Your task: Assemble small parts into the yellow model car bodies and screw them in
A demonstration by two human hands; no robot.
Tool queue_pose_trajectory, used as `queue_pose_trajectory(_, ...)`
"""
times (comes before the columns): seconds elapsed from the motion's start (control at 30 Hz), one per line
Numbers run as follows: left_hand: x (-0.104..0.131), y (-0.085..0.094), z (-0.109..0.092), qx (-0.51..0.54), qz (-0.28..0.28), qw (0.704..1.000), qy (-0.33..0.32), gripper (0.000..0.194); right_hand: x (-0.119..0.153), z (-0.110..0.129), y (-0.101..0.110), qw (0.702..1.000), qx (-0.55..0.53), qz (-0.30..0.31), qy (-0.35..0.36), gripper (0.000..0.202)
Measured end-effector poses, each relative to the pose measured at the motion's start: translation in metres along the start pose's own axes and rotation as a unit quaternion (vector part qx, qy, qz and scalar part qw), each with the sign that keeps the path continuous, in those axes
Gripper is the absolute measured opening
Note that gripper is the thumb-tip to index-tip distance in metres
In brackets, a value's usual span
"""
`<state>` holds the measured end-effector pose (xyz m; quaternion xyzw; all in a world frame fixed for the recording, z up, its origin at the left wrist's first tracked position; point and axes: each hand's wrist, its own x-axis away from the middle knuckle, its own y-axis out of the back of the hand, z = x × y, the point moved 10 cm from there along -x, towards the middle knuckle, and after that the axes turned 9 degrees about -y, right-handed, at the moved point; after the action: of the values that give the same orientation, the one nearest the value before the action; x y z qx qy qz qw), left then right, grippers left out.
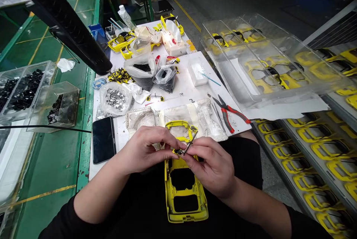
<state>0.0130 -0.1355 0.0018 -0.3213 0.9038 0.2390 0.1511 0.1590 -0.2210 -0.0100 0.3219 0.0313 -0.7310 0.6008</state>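
Note:
A yellow toy car body shell [187, 217], with large openings, rests on my lap and runs up toward the table edge. Over its middle, my left hand [153, 146] pinches a small black bar with yellow ends [190, 143] between thumb and fingers. My right hand [213, 162] grips the same bar from the other side, its fingertips close to the left ones. Part of the bar is hidden by the fingers. A similar black and yellow piece [155, 98] lies on the white table, beyond a worn, padded support [213, 120].
Red-handled pliers [232, 112] and tweezers lie to the right. A phone [103, 140] is at left. Bags of silver pieces [115, 99] and black parts [141, 68] stand behind. Clear trays [276, 64] and racks at right hold yellow shells. A black arm [67, 23] hangs at upper left.

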Motion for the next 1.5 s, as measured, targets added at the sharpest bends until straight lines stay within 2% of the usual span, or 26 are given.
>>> queue_pose_trajectory(0.3,0.0,-0.002,-0.001,0.014,0.009,1.0,-0.002,0.019,-0.004,-0.004,-0.001,0.999,-0.046,0.015,-0.016,0.025)
queue_pose_trajectory(0.47,0.0,0.001,-0.002,0.005,-0.005,1.0,-0.005,0.029,-0.005,0.0,-0.001,0.999,-0.044,0.017,0.0,0.023)
queue_pose_trajectory(0.8,-0.008,-0.001,-0.014,0.032,0.011,0.997,-0.066,0.017,-0.003,0.007,0.0,0.999,-0.016,0.012,0.038,0.021)
queue_pose_trajectory(1.17,-0.002,-0.002,0.0,0.02,0.012,1.0,-0.014,0.02,-0.005,0.004,-0.002,0.999,-0.017,0.019,0.028,0.023)
queue_pose_trajectory(1.5,0.0,0.0,0.002,-0.024,0.012,1.0,-0.008,0.026,0.0,0.005,0.001,0.999,0.01,-0.006,0.029,0.029)
